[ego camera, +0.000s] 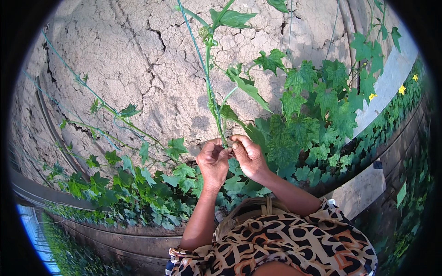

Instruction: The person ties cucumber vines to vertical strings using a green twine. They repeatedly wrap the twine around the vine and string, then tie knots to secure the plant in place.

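Both of my hands meet at the lower part of a green vine stem (209, 79) that runs up along a teal twine (197, 45). My left hand (214, 158) has its fingers and thumb closed around the stem. Close against it on the right, my right hand (248, 155) pinches with thumb and forefinger at the same spot; whether it grips stem, twine or a small shoot cannot be told. A broad leaf (250, 90) and curled tendrils (204, 32) grow from the stem above the hands.
Behind the vine stands a cracked earthen wall (138, 69). Lobed-leaf vines (304, 127) crowd the right, some with yellow flowers (402, 89). At left, thinner shoots climb more twine (65, 65) beside a curved bar (51, 120). Low foliage (138, 193) lies below.
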Demonstrator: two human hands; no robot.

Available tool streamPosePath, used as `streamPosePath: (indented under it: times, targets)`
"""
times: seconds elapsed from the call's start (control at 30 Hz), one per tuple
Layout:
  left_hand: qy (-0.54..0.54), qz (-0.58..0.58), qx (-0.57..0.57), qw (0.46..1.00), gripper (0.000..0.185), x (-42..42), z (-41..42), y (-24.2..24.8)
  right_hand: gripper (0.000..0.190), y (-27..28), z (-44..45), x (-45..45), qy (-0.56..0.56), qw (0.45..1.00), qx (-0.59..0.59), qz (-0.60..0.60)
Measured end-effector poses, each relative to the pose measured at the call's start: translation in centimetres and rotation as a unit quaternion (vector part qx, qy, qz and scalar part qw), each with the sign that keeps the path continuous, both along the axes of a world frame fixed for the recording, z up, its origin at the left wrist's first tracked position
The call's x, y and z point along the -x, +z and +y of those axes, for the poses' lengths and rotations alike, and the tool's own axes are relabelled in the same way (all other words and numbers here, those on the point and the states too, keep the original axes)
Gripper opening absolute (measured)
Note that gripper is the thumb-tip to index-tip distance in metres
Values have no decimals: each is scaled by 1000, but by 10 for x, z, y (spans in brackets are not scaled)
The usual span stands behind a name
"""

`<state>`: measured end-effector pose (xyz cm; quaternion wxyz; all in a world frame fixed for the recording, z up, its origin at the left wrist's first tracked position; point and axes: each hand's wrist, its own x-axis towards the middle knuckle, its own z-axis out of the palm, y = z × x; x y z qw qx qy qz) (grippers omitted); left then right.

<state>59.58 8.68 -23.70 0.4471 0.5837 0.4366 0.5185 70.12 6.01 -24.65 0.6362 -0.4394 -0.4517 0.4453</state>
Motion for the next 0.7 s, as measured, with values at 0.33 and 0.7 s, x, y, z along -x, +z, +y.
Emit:
streamPosePath:
  times: [0.33,0.7]
  targets:
    - [67,70,-61,993,9,3,1,-3,20,-13,1,-1,-35,976,-89,-196]
    - [148,274,-269,911,11,-5,-1,9,10,-10,7,6,-139,947,-104,-270]
